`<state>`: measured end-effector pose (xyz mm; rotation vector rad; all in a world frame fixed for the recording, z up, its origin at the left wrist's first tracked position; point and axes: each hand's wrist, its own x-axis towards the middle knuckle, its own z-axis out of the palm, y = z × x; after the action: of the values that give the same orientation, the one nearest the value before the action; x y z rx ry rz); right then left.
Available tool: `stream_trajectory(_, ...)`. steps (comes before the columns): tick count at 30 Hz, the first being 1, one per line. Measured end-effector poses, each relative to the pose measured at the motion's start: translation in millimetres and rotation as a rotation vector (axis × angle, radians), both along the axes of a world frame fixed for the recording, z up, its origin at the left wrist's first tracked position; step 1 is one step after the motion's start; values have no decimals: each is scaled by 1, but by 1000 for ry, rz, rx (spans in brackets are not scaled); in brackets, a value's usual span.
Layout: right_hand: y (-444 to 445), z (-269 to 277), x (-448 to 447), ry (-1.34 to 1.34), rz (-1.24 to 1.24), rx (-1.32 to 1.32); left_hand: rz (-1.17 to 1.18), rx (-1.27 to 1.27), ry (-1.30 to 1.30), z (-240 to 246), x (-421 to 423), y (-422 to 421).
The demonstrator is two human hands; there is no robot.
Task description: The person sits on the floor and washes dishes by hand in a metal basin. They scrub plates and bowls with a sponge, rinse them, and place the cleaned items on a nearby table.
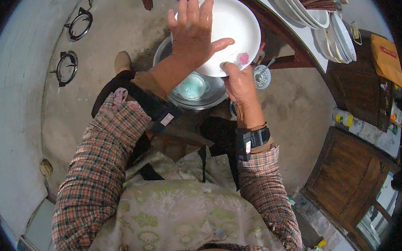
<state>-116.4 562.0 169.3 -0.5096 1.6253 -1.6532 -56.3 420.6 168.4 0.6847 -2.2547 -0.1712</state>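
Note:
A white plate (233, 27) with a pink flower near its rim is tilted up over a metal basin. My right hand (240, 83) grips its lower edge, thumb on the face and fingers behind. My left hand (196, 32) looks wet and lies spread over the plate's left side, fingers apart; whether the palm presses on it is hard to tell. Below, the metal basin (209, 103) holds a pale green glass bowl or lid (191, 87). The plate and my left arm hide part of the basin.
Right of the basin, a small bowl (262, 77) with a spoon sits on the floor. A table (320, 63) at the upper right bears stacked white dishes (340, 41). Two metal burner rings (66, 69) lie along the left wall. A wooden door (340, 165) stands right.

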Motion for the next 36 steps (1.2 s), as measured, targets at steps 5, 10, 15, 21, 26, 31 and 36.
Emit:
stream_trajectory(5,3,-5,-6,-45,-63,32,-110,55,-70,-1,2,6)
stream_trajectory(10,3,-2,-2,-16,-53,58,-29,33,60,7,-1,5)
stream_trajectory(15,4,4,-1,-163,-98,-136,-69,101,144,0,-1,-18)
stream_trajectory(21,6,15,-12,-188,-134,-78,-199,459,246,-9,2,-32)
stream_trajectory(26,-2,16,-3,-228,-194,-178,-100,724,330,-4,1,-24)
stream_trajectory(31,0,14,-2,-269,-198,-176,-36,738,291,-2,0,-14)
stream_trajectory(36,6,12,-9,-118,-106,-120,-80,774,291,-4,-3,-29)
